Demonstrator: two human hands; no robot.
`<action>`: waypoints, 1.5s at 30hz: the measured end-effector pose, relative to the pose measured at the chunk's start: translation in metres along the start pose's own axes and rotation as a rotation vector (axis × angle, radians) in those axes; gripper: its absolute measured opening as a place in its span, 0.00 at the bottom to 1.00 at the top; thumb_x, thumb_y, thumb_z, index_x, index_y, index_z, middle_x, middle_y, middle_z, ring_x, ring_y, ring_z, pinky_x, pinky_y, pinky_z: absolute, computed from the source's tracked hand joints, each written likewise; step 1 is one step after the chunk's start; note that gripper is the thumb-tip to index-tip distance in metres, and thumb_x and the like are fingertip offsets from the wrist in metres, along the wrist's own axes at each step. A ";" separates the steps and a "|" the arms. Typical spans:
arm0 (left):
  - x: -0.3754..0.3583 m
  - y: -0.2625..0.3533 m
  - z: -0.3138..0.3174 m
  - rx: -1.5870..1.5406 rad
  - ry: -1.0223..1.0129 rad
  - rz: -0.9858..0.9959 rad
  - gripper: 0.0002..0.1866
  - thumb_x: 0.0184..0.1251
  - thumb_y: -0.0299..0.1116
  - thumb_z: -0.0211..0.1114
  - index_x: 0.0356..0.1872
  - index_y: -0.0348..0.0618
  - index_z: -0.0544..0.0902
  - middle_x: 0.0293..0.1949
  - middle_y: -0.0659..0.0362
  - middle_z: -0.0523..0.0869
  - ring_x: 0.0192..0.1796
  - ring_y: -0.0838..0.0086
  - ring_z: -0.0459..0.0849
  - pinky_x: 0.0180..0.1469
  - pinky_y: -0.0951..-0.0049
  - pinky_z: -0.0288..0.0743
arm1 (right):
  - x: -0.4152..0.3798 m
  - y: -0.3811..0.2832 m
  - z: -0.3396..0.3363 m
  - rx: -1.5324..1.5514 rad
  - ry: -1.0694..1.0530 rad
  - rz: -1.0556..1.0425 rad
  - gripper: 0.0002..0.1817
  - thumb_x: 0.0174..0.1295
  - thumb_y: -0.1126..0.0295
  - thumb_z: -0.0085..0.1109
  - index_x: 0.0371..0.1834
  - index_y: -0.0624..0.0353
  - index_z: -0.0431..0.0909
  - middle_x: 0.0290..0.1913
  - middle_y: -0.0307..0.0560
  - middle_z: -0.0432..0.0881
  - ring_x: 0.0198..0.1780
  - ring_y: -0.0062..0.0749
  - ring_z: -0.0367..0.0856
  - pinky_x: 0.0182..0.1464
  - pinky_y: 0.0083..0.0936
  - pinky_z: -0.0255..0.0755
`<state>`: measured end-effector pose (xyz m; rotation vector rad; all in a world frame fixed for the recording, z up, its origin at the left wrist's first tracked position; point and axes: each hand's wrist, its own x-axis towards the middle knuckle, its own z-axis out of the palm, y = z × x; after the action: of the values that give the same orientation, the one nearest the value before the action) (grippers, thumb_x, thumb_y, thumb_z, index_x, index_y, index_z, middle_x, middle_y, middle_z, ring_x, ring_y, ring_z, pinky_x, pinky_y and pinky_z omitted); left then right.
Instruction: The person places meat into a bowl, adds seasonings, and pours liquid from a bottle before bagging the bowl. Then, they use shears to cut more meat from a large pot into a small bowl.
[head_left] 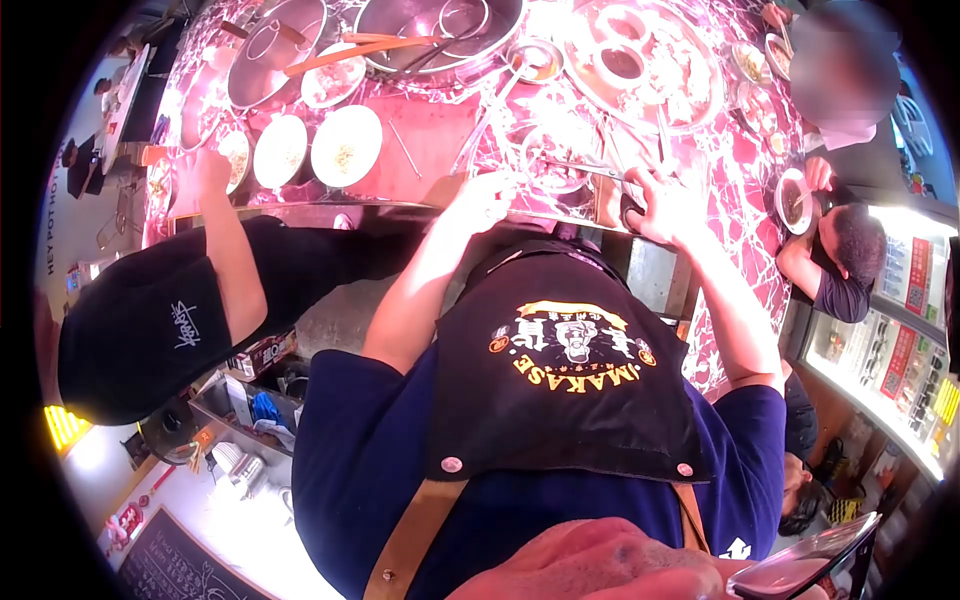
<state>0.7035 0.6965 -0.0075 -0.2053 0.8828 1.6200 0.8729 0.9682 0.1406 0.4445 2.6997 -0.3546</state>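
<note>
My right hand (655,207) is closed around the dark handles of a pair of scissors (590,168), its blades pointing left over a plate of food (555,160) near the counter edge. My left hand (485,200) is to the left of that plate, with its fingers curled together. Bright glare washes out its fingertips, so whatever they hold cannot be made out. A ladle (495,115) leans from a small bowl of sauce (536,62) down toward my left hand.
White bowls (347,146) stand at the left, by a co-worker's hand (203,175). Behind are pans (275,50) with wooden utensils and a big platter (690,75) holding meat and sauce cups. People sit at the right, one near a bowl (795,200).
</note>
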 end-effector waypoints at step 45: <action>0.087 -0.062 -0.029 0.696 0.550 0.533 0.09 0.71 0.30 0.61 0.42 0.37 0.87 0.35 0.61 0.87 0.39 0.77 0.82 0.42 0.73 0.76 | 0.021 0.065 0.124 1.520 -0.132 -0.152 0.27 0.59 0.85 0.53 0.64 0.57 0.71 0.46 0.43 0.83 0.48 0.26 0.82 0.50 0.24 0.75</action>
<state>0.7262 0.7443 -0.1047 0.0965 2.0012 1.6412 0.9173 0.9955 0.0091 0.5125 1.8113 -2.3196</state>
